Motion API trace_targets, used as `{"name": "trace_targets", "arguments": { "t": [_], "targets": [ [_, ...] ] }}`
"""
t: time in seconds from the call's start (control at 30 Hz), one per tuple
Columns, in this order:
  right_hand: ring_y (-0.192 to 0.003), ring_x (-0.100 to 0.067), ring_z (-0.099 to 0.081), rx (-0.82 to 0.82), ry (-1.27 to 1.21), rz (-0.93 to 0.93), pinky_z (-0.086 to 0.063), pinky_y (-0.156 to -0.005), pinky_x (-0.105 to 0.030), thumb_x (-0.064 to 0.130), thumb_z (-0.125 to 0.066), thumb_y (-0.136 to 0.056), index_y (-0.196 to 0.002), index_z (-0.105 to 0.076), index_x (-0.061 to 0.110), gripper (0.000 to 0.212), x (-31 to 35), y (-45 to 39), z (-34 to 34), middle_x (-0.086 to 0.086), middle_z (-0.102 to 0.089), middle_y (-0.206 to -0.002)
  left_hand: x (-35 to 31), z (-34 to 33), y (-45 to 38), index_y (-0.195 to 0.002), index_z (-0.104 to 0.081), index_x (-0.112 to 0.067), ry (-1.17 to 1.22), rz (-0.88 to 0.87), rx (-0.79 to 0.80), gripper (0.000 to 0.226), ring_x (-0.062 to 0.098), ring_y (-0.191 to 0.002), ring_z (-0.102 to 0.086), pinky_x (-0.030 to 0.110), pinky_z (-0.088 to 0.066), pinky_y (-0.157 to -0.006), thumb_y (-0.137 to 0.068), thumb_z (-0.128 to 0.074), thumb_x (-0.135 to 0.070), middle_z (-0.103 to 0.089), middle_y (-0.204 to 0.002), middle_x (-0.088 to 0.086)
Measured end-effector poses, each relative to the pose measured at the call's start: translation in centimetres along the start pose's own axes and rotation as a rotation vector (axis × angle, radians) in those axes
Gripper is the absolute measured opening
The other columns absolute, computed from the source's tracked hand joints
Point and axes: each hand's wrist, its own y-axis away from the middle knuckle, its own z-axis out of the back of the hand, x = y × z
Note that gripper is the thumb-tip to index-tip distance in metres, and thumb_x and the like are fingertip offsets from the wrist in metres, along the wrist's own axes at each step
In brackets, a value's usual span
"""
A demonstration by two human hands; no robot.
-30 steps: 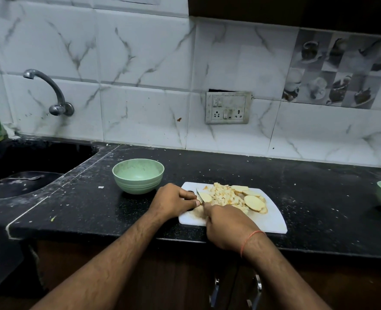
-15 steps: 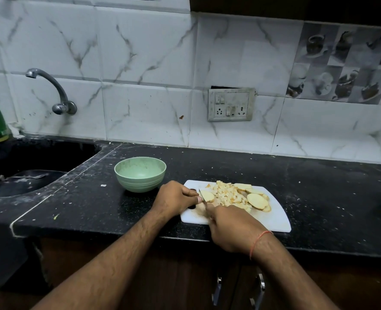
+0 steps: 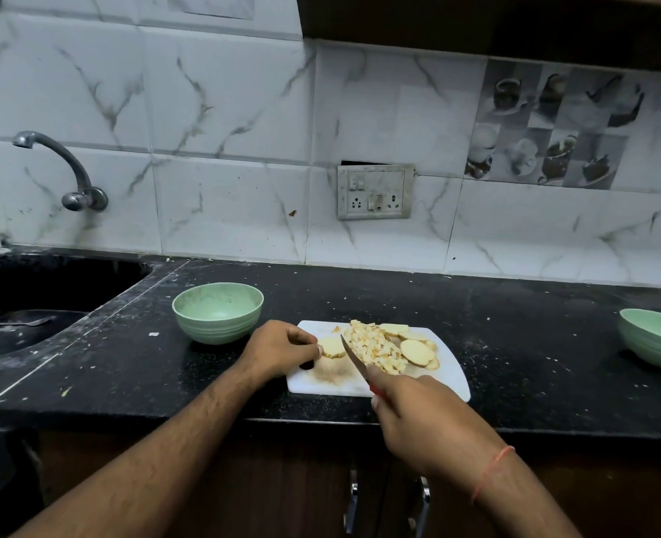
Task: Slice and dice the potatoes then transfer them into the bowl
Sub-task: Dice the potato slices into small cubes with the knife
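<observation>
At far left a black sink [image 3: 30, 289] sits under a curved tap [image 3: 65, 168], and a green bowl [image 3: 217, 311] stands on the dark counter [image 3: 515, 343] just left of the white cutting board [image 3: 455, 366]. The left hand [image 3: 278, 349] rests at the board's left end, fingers curled, its fingertips [image 3: 318, 349] touching the near edge of a small stack of potato slices [image 3: 333, 347] — pinning it in place. Just right of that stack the knife [image 3: 354, 361] slants up and away, its blade between the stack and the heap of diced potato [image 3: 375, 347]. The right hand [image 3: 430, 421] grips the red handle, fingers wrapped tight. More whole slices [image 3: 416, 351] lie right of the dice. A second green bowl [image 3: 655, 337] sits at far right.
</observation>
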Motion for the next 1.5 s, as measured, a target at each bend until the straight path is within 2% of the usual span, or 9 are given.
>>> {"name": "trace_targets", "arguments": {
  "t": [0.1,0.3,0.67,0.83,1.03,1.17,1.27,1.37,1.5],
  "targets": [
    [-0.091,-0.022,-0.051,-0.006,-0.031,-0.02,-0.044,-0.078,-0.035,0.035,-0.037,-0.108,-0.157,-0.031,0.033,0.05,-0.5,0.5,-0.8,0.004,-0.055,-0.093,-1.9,0.0,-0.2,-0.099,-0.077,-0.027,-0.13,0.009,-0.028,0.02,0.0,-0.077,-0.074,0.025,-0.055,-0.079,-0.082,-0.08,-0.036,-0.079,-0.085,-0.015],
    [-0.113,-0.025,-0.058,0.006,-0.022,-0.056,-0.046,-0.091,-0.037,0.034,-0.036,-0.108,-0.16,-0.026,0.03,0.053,-1.3,0.4,-2.3,-0.001,-0.066,-0.123,-4.7,-2.3,-1.2,-0.136,-0.067,-0.026,-0.575,-0.048,0.019,0.076,0.017,-0.122,-0.065,0.034,-0.054,-0.103,-0.076,-0.072,-0.071,-0.071,-0.13,-0.007],
    [-0.112,-0.024,-0.058,-0.004,-0.026,-0.056,-0.048,-0.088,-0.037,0.036,-0.036,-0.108,-0.161,-0.024,0.029,0.055,-2.5,0.0,-3.6,0.0,-0.066,-0.119,-4.8,-1.7,-2.1,-0.126,-0.077,-0.037,-0.564,-0.094,0.133,0.038,0.009,-0.116,-0.067,0.026,-0.053,-0.101,-0.089,-0.07,-0.038,-0.073,-0.13,-0.012],
    [-0.112,-0.024,-0.058,-0.006,-0.028,-0.063,-0.046,-0.085,-0.036,0.035,-0.036,-0.108,-0.161,-0.024,0.029,0.054,-2.4,0.0,-3.6,-0.002,-0.066,-0.118,-3.8,0.2,-1.5,-0.119,-0.078,-0.042,-0.481,-0.201,0.246,0.037,-0.008,-0.078,-0.061,0.012,-0.044,-0.073,-0.089,-0.067,-0.023,-0.068,-0.088,-0.026],
    [-0.111,-0.024,-0.059,-0.004,-0.017,-0.057,-0.045,-0.084,-0.036,0.034,-0.035,-0.108,-0.161,-0.025,0.027,0.054,-2.0,-0.1,-3.5,-0.002,-0.067,-0.116,-1.3,1.2,-1.1,-0.134,-0.072,-0.035,-0.218,-0.311,0.313,0.057,-0.012,-0.122,-0.061,0.013,-0.049,-0.1,-0.086,-0.069,-0.005,-0.07,-0.13,-0.027],
    [-0.111,-0.026,-0.06,0.003,-0.002,-0.048,-0.046,-0.087,-0.039,0.034,-0.036,-0.108,-0.16,-0.027,0.025,0.053,-1.7,-0.3,-3.1,-0.003,-0.068,-0.117,0.1,1.0,-0.5,-0.134,-0.071,-0.038,-0.247,-0.369,0.11,0.053,-0.011,-0.123,-0.058,0.019,-0.045,-0.106,-0.082,-0.08,-0.031,-0.066,-0.131,-0.026],
    [-0.1,-0.025,-0.058,0.014,-0.008,-0.053,-0.047,-0.082,-0.039,0.033,-0.036,-0.108,-0.16,-0.026,0.026,0.053,-1.5,-0.7,-3.0,-0.002,-0.065,-0.106,1.2,0.6,-0.3,-0.124,-0.077,-0.033,-0.288,-0.375,-0.072,0.045,-0.005,-0.106,-0.061,0.02,-0.048,-0.094,-0.083,-0.08,-0.052,-0.069,-0.114,-0.021],
    [-0.105,-0.025,-0.059,0.019,-0.007,-0.074,-0.048,-0.084,-0.039,0.033,-0.036,-0.108,-0.159,-0.026,0.026,0.053,-1.3,-1.5,-2.9,-0.004,-0.065,-0.111,1.6,0.1,-0.3,-0.114,-0.079,-0.034,-0.249,-0.334,-0.128,0.037,-0.002,-0.092,-0.064,0.015,-0.046,-0.079,-0.087,-0.079,-0.057,-0.071,-0.099,-0.019],
    [-0.106,-0.026,-0.059,0.042,0.002,-0.074,-0.049,-0.086,-0.039,0.031,-0.038,-0.107,-0.159,-0.029,0.026,0.053,-0.8,-2.2,-3.1,-0.005,-0.066,-0.114,1.8,-0.2,-0.3,-0.114,-0.082,-0.032,-0.288,-0.384,-0.126,0.037,-0.003,-0.09,-0.066,0.021,-0.053,-0.083,-0.087,-0.08,-0.057,-0.07,-0.094,-0.02]
  ]
}}
